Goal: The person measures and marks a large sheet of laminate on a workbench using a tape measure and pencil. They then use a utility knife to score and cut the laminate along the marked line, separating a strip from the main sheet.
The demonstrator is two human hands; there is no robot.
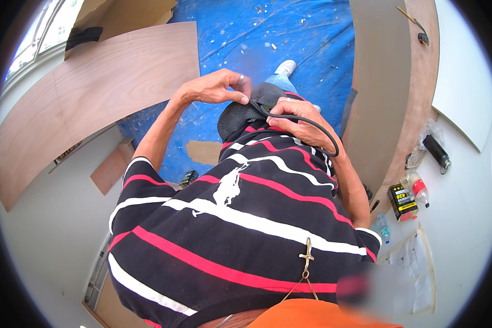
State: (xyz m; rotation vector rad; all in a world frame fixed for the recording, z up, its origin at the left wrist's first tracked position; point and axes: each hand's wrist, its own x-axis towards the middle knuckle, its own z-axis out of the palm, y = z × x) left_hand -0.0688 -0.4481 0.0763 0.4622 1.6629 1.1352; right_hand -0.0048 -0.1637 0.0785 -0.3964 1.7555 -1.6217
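Observation:
A dark grey mesh pouch rests against the front of my striped shirt at waist height, both hands on it. With thumb and fingertips together, my left hand pinches at the pouch's upper edge, where a black cord starts. My right hand is closed on the pouch's right side, thumb and forefinger at its edge. From there the cord loops over the right hand and down past the wrist. A small green spot shows between the hands. What exactly lies under the right fingers is hidden.
Blue sheeting covers the floor ahead. A curved wood panel lies left; a long brown board runs along the right. Beyond that board are a tape measure, a black bottle, a plastic bottle and a black-yellow box.

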